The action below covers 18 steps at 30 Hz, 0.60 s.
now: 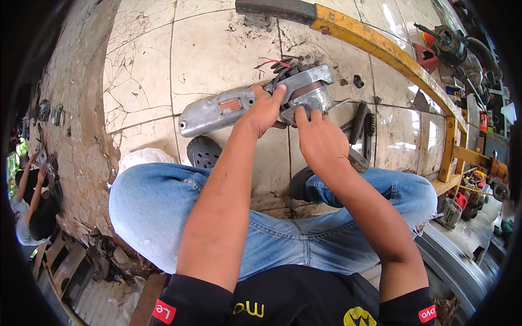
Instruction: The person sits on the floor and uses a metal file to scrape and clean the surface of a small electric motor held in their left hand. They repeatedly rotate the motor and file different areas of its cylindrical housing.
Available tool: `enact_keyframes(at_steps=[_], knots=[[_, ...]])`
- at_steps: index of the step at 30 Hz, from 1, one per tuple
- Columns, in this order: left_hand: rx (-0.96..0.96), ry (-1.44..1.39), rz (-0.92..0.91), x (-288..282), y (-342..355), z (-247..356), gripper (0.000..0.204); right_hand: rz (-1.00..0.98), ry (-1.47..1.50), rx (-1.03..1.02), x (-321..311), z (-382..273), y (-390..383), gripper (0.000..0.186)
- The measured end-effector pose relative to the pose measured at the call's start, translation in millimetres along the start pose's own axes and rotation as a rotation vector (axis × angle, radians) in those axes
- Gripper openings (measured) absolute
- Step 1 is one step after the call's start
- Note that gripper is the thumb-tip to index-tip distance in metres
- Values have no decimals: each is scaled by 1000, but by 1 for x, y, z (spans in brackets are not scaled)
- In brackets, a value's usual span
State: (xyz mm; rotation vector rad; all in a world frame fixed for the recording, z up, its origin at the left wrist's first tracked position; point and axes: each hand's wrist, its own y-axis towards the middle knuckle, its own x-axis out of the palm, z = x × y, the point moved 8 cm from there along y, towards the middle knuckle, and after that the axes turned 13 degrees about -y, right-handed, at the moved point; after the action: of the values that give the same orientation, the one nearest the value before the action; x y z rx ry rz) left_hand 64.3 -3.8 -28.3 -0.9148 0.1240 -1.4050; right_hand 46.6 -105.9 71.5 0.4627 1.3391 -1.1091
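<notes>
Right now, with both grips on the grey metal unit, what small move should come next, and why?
I'd probably steady the grey metal unit with the left grip and turn it slightly with the right grip, bringing the red wire nearer: both grips already touch the unit, while the wire juts out on its far side.

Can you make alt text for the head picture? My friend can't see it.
A person's left grip and right grip are on a grey metal alternator-like part, beside a long metal cover, over a cracked tile floor.
</notes>
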Motion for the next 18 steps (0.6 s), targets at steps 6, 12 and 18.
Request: enact_keyframes(at_steps=[6,12,18], knots=[[-9,-7,-22,-2,4,-2,77,20,-5,9,-3,-2,5,35],[-21,-26,-3,0,2,0,78,43,-3,4,-2,0,4,33],[31,-1,22,-1,2,1,76,27,-9,-8,-2,-1,-4,36]])
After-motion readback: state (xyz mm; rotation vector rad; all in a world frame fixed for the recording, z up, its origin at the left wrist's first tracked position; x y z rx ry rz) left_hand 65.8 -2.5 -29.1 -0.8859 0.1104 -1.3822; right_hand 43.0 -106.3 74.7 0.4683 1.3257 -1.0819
